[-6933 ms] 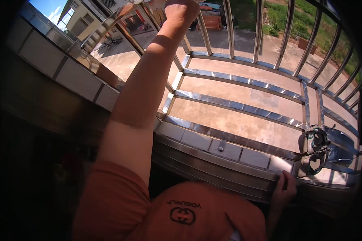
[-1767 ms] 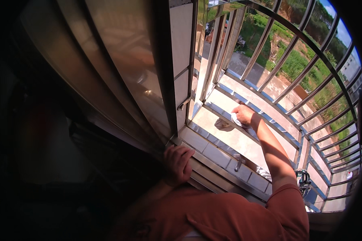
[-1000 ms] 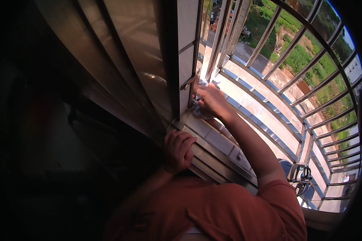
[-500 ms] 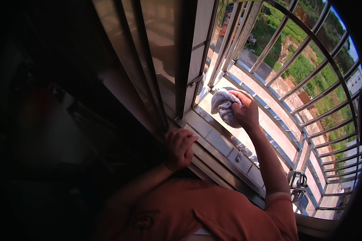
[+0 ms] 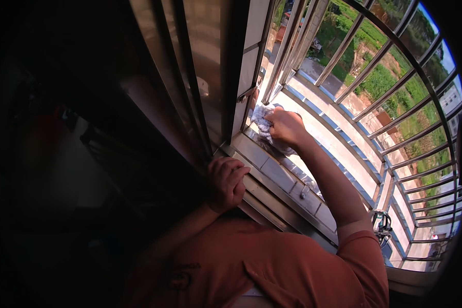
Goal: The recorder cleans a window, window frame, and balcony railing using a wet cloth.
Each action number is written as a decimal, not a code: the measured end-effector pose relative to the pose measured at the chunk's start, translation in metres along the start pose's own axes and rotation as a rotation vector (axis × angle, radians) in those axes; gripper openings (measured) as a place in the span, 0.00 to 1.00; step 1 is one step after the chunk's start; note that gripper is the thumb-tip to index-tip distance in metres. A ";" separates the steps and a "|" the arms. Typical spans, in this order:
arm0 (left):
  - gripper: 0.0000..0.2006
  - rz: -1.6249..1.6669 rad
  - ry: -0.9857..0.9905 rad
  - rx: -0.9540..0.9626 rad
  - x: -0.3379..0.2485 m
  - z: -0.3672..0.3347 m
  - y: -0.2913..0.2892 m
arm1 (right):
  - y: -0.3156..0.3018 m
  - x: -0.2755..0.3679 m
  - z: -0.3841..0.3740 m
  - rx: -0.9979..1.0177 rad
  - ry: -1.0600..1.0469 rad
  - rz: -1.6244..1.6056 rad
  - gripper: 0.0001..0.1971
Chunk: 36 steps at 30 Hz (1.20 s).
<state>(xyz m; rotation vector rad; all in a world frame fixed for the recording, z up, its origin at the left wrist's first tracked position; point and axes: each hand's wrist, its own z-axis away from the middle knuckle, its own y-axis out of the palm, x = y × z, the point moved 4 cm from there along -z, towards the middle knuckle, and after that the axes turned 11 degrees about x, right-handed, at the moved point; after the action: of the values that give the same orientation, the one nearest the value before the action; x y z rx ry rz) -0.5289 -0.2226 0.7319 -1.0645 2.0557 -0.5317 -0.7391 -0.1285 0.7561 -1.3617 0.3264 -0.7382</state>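
Observation:
My right hand reaches through the window opening, its fingers closed on a crumpled grey-white cloth. The cloth sits low at the far inner corner, beside the metal bars and the tiled window reveal. It looks pressed against the metal at that corner, though my fingers hide part of it. My left hand is curled over the inner edge of the window frame, at the foot of the sliding panes. The fingertips of that hand are partly in shadow.
A metal security cage of curved bars encloses the ledge outside. Sliding glass panes stand on the left. A tiled sill with a small metal fitting runs below my right forearm. A wire object hangs near the right.
My right hand has moved left and slightly down with the cloth, from over the ledge to the corner by the reveal. My left hand stays at the frame.

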 end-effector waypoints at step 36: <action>0.10 0.016 0.045 0.081 0.003 0.005 0.005 | 0.072 -0.024 -0.025 0.030 0.052 -1.481 0.11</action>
<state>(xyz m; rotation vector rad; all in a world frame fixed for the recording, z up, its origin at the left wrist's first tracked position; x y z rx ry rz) -0.5285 -0.2230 0.7241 -0.9964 2.0617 -0.6306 -0.7512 -0.1298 0.6769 -1.4153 -0.7759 -1.9525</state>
